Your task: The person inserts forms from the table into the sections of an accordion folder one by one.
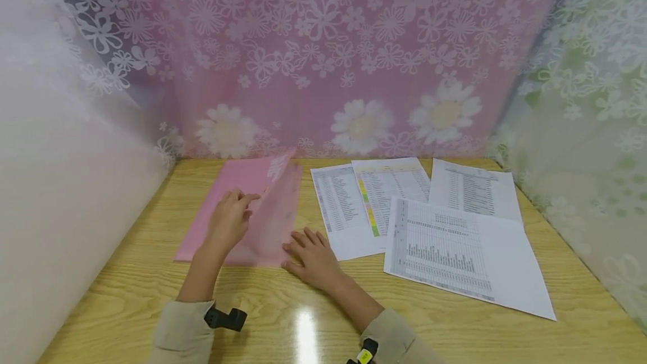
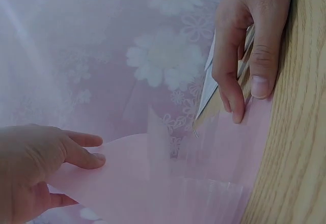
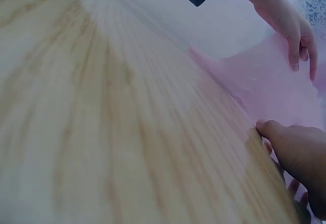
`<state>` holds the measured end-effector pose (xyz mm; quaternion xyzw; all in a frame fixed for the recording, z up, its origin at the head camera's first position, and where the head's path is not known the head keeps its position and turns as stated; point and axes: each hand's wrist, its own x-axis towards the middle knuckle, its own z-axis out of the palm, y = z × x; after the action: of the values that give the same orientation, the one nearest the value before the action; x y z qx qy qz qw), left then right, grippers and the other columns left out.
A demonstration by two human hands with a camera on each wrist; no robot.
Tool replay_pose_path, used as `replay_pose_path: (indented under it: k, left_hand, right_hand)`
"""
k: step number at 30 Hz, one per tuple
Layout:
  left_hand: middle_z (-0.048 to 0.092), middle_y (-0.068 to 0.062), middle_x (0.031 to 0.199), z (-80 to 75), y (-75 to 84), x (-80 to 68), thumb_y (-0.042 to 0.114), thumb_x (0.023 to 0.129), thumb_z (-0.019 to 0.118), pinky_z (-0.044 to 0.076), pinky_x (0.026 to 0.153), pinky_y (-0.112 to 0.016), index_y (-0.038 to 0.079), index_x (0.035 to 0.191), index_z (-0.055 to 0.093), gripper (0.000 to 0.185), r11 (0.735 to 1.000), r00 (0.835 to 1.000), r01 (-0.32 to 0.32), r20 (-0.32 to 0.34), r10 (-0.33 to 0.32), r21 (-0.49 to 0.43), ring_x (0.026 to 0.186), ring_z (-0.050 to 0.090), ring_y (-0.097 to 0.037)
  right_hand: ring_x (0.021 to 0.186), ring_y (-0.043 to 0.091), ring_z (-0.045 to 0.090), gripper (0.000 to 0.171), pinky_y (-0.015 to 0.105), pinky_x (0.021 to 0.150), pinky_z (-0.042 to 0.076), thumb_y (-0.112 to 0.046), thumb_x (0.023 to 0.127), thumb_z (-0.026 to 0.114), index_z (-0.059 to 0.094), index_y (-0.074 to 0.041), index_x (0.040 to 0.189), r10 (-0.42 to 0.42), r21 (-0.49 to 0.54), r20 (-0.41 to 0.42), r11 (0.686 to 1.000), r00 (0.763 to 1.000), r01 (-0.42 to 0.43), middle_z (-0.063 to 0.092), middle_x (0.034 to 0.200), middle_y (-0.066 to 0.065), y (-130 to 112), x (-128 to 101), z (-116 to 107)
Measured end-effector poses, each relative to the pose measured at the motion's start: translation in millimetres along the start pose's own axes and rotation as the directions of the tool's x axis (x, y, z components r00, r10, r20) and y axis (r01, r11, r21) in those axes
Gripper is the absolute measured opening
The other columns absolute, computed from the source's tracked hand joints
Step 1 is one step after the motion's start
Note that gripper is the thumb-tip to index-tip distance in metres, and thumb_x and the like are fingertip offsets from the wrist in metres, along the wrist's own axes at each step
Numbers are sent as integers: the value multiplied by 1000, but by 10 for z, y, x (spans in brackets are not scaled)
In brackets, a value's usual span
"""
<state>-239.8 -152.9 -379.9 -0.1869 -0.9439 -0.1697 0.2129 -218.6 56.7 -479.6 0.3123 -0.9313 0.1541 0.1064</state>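
Floral curtains are enclosing a wooden desk (image 1: pixel 151 296) where a pink folder (image 1: pixel 227 178) is lying left of the sheets (image 1: pixel 455 246). Its slippery cover could be sliding shut if fingers ease. Left hand (image 1: pixel 229 221) is pinching the lifted cover; right hand (image 1: pixel 313 254) is pressing flat, fingers extended, on the folder's corner.

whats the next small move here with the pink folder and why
Probably lift the folder's top flap wider with the left hand. That hand pinches the flap of the pink folder, only partly raised, while the right hand presses its lower corner flat and printed sheets lie alongside.
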Motion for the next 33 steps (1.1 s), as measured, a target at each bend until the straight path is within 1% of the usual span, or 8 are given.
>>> replay_pose_path:
  k: [7, 10, 12, 15, 19, 27, 31, 33]
  left_hand:
    - [45, -21, 113, -20, -24, 15, -11, 84, 56, 44, 70, -44, 3, 122, 58, 40, 990, 997, 73, -2, -74, -118, 109, 39, -38]
    - [47, -23, 120, -36, -38, 7, -8, 86, 56, 44, 75, -49, 4, 122, 58, 39, 987, 996, 85, 3, -86, -137, 111, 41, -40]
    - [51, -23, 119, -53, -47, -2, -7, 86, 55, 44, 73, -48, 5, 123, 58, 39, 986, 996, 94, 14, -93, -141, 105, 48, -39]
    - [59, -23, 111, -90, -56, -13, -6, 88, 53, 44, 66, -42, 6, 126, 57, 40, 983, 993, 113, 47, -108, -143, 84, 57, -32]
    - [63, -23, 101, -157, -73, -11, -7, 89, 50, 39, 57, -37, 3, 124, 58, 37, 971, 986, 157, 80, -144, -182, 62, 49, -24]
    - [62, -23, 104, -304, -145, 1, -3, 92, 46, 41, 65, -40, -3, 122, 58, 32, 929, 974, 225, 79, -211, -292, 72, 54, -28]
    - [63, -21, 102, -365, -163, 19, 0, 93, 45, 38, 62, -38, -2, 121, 59, 31, 924, 971, 234, 31, -236, -301, 65, 50, -23]
    - [63, -21, 99, -399, -158, 37, 0, 93, 45, 37, 59, -37, -1, 121, 59, 31, 921, 970, 235, 10, -244, -311, 59, 46, -22]
  right_hand:
    - [130, 31, 28, 46, 49, 103, 18, -53, 91, 45, 59, -25, 125, 16, -29, 12, 999, 1000, -16, 42, 138, 3, 19, 16, 13]
    - [129, 31, 28, 45, 49, 103, 18, -52, 91, 45, 59, -25, 125, 15, -25, 9, 1000, 1000, -15, 42, 138, 3, 23, 17, 10]
    - [129, 31, 28, 45, 49, 103, 18, -52, 91, 46, 59, -25, 125, 14, -22, 7, 1000, 1000, -13, 43, 138, 3, 24, 14, 14]
    - [130, 31, 28, 46, 49, 103, 19, -53, 91, 45, 59, -25, 125, 11, -22, 9, 1000, 1000, -11, 42, 138, 3, 25, 11, 28]
    - [130, 30, 28, 45, 49, 103, 19, -53, 91, 45, 59, -26, 125, 15, -29, 7, 999, 1000, -15, 42, 138, 2, 24, 5, 42]
    - [130, 31, 28, 44, 49, 103, 18, -50, 91, 48, 57, -25, 127, 20, 16, -7, 1000, 1000, -20, 41, 139, 7, 16, -5, 43]
    - [129, 30, 30, 47, 48, 103, 18, -43, 90, 53, 52, -20, 131, 55, 127, -49, 991, 997, -48, 42, 137, 9, 14, -13, 34]
    - [127, 28, 34, 53, 47, 103, 19, -40, 89, 55, 48, -14, 134, 104, 227, -79, 970, 991, -84, 44, 136, 10, 10, -9, 31]
